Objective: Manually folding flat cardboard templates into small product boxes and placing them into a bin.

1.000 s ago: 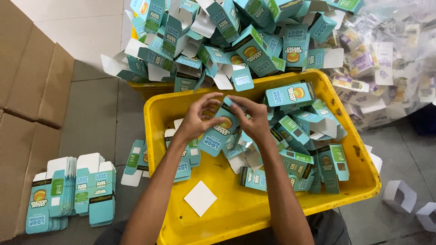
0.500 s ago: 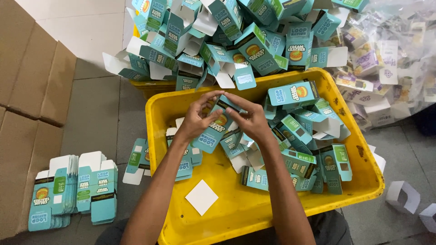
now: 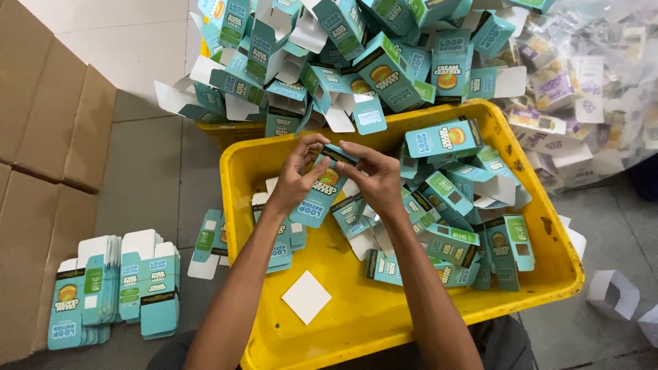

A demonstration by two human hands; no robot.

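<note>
Both hands' grip, left hand and right hand, on teal carton; yellow tub of cartons

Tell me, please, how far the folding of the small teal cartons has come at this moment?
Done: a heap of folded cartons lies beyond the yellow tub, and more lie inside it at the right. In hand: the left hand and the right hand both pinch the top end of one teal carton above the tub. Left: a stack of flat cartons waits on the floor.
</note>
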